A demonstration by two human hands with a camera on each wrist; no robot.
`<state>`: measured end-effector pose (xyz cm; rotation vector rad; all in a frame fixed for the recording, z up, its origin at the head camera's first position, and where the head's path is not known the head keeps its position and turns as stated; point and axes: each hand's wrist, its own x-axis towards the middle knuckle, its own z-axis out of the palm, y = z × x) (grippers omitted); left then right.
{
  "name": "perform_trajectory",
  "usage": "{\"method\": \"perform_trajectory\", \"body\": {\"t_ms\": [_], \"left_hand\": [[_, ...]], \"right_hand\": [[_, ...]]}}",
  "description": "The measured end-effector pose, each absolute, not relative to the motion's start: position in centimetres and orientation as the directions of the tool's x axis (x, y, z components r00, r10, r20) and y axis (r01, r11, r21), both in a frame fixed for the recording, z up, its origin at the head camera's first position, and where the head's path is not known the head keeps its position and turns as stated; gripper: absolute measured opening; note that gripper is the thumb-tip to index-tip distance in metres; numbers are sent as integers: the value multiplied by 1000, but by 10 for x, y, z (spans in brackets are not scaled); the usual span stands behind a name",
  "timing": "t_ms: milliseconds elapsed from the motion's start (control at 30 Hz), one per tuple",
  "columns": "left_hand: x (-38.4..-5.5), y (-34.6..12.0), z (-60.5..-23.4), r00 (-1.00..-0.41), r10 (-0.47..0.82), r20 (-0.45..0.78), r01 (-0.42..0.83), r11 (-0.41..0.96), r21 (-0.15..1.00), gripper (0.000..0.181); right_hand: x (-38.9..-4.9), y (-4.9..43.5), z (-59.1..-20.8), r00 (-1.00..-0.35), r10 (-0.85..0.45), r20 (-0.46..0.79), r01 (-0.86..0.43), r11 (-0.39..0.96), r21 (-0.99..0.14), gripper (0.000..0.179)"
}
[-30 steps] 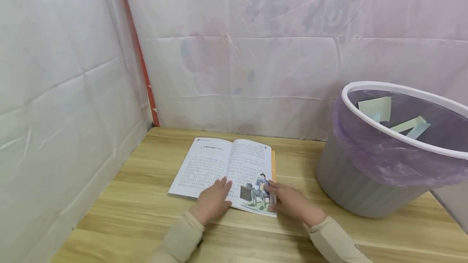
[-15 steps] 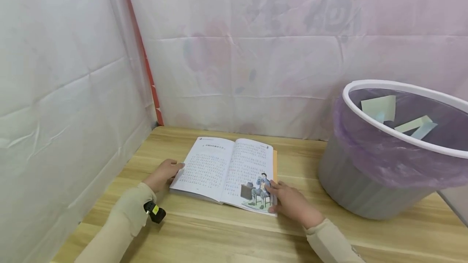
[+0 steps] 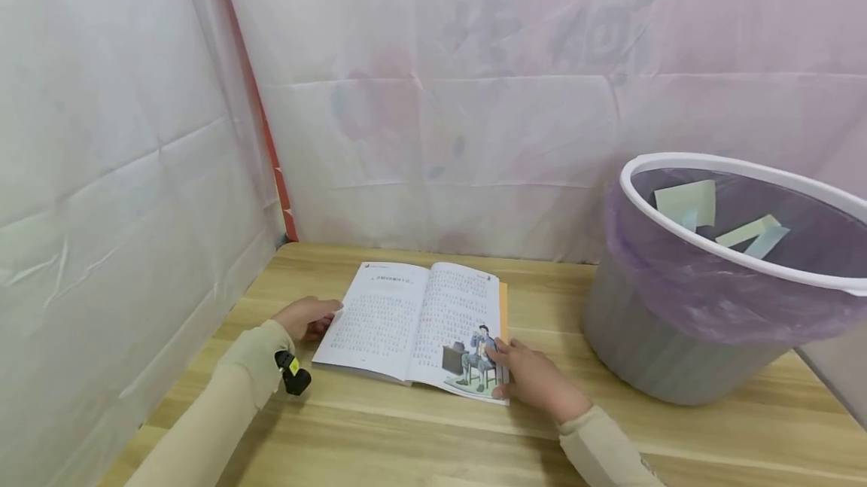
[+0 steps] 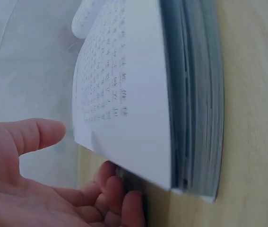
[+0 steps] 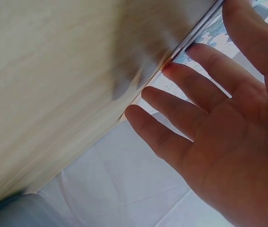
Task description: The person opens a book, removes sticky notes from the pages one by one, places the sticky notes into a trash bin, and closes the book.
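An open book (image 3: 386, 325) lies on the wooden table, with printed text on both pages and a picture of a seated figure at the lower right. My left hand (image 3: 306, 317) is at the book's left edge. In the left wrist view, the thumb of that hand (image 4: 25, 189) is raised clear of the page, and its bent fingers lie by the edge of the book (image 4: 138, 94); whether they reach beneath it is hard to tell. My right hand (image 3: 538, 381) rests its extended fingertips on the lower right page edge, its palm (image 5: 228, 146) off the book.
A grey bin (image 3: 667, 351) with a purple liner and white rim stands right of the book. Several pale paper pieces (image 3: 687, 203) are inside it. Light sheets (image 3: 433, 133) hang behind and to the left of the wooden table (image 3: 379, 427).
My left hand has left the book's lower middle and moved left to its left edge. The right hand stays at the right page edge. The head view has shifted slightly.
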<state>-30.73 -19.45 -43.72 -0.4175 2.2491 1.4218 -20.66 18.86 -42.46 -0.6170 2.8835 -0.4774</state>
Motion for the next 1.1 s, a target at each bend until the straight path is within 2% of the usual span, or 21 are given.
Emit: {"method": "perform_trajectory", "body": {"t_ms": [100, 233, 333, 467, 567, 700, 800, 900, 967, 1033, 1100], "left_hand": [[-312, -192, -438, -847, -8, -531, -497, 364, 788, 44], [-315, -192, -436, -865, 69, -498, -445, 352, 823, 40], [-312, -199, -430, -874, 221, -433, -358, 310, 881, 46], [-300, -196, -403, -852, 404, -333, -252, 243, 937, 60], [-285, -170, -378, -848, 463, -256, -153, 247, 957, 67], [-266, -111, -358, -889, 440, -127, 21, 317, 948, 69], [-256, -65, -357, -910, 410, -57, 137, 429, 893, 72], [-245, -22, -368, -914, 400, -72, 173, 544, 821, 81], [-239, 4, -382, -912, 401, -81, 211, 630, 747, 82], [-234, 26, -398, -908, 411, -82, 268, 719, 641, 78], [-230, 42, -414, -907, 418, -49, 342, 799, 494, 62]], "right_hand": [[-205, 191, -426, -907, -414, -77, -365, 864, -348, 72], [-203, 191, -430, -912, -406, -54, -362, 861, -356, 71], [-201, 189, -431, -915, -401, -48, -358, 861, -361, 71], [-199, 186, -431, -919, -392, -46, -351, 865, -358, 70], [-199, 184, -431, -923, -381, -45, -341, 868, -361, 70], [-203, 180, -431, -917, -396, -48, -347, 851, -395, 69], [-210, 182, -430, -889, -454, -50, -394, 817, -421, 66], [-217, 190, -423, -861, -504, -63, -420, 776, -470, 54], [-220, 199, -414, -869, -490, -68, -396, 771, -498, 45], [-221, 207, -404, -894, -440, -80, -345, 793, -502, 38], [-221, 213, -394, -919, -384, -87, -297, 822, -486, 34]]}}
